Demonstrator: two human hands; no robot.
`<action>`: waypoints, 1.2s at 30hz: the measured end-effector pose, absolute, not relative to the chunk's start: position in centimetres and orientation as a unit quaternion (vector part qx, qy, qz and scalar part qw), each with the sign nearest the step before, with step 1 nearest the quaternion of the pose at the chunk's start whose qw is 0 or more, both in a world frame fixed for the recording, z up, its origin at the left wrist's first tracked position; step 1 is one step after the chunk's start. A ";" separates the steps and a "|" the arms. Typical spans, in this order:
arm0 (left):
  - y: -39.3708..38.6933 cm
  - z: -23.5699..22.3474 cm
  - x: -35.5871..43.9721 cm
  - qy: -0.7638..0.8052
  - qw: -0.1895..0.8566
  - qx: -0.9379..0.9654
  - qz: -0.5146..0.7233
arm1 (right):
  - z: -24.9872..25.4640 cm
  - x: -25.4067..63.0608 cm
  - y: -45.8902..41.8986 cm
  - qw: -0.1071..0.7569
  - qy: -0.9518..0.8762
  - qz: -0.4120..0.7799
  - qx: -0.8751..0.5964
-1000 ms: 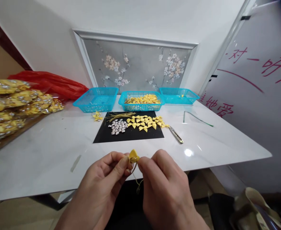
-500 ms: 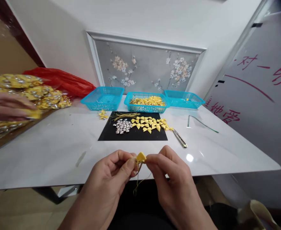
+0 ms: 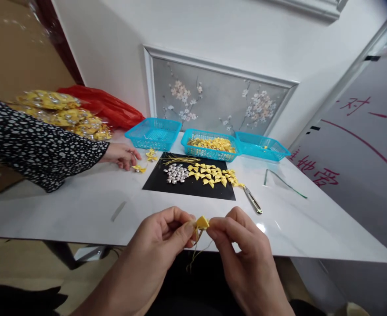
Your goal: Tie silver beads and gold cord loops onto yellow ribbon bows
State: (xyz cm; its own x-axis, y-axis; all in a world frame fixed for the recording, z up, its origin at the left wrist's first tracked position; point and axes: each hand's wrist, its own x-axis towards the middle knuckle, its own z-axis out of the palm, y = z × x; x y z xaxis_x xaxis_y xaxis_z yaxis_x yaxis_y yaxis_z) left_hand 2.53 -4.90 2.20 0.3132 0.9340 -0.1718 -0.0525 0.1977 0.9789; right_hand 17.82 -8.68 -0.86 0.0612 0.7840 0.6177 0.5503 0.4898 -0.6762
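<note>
Just above the table's front edge, a small folded yellow ribbon bow [image 3: 202, 223] is pinched in my left hand [image 3: 167, 241], thumb against forefinger. My right hand [image 3: 246, 241] is closed at the bow's right side, its fingertips on that end. Thin gold cord [image 3: 193, 258] hangs in a loose loop below. Part of the bow is hidden by my fingers. Beyond my hands, a black mat [image 3: 189, 193] carries yellow ribbon bows [image 3: 211, 174], shiny silver beads or bells [image 3: 176, 174] and gold cords [image 3: 182, 159]. Small snips or a cutter [image 3: 253, 201] lie by its right edge.
Another person's hand [image 3: 122, 156], in a spotted black sleeve [image 3: 45, 145], reaches over the table at left, beside finished yellow pieces [image 3: 139, 169]. Three blue baskets [image 3: 209, 152] line the back. Bagged yellow pieces [image 3: 70, 116] and a red bag [image 3: 107, 107] sit left. A green strip [image 3: 287, 185] lies right.
Another person's hand has come in from the left, and a second yellow piece now lies near it. My hands keep hold of the bow, with small finger shifts. The view has turned left.
</note>
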 end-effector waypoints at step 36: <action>-5.1 1.6 2.2 0.400 0.608 0.546 0.414 | -1.8 17.9 -8.0 0.550 -0.577 0.359 -0.485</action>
State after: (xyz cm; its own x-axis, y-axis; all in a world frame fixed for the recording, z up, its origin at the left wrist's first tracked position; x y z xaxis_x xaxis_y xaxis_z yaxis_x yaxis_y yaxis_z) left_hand 2.16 -5.11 1.63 0.3365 0.9411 -0.0337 -0.0671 0.0596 0.9960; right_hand 17.87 -8.04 -1.79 0.0761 0.9552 0.2862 0.1655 0.2709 -0.9483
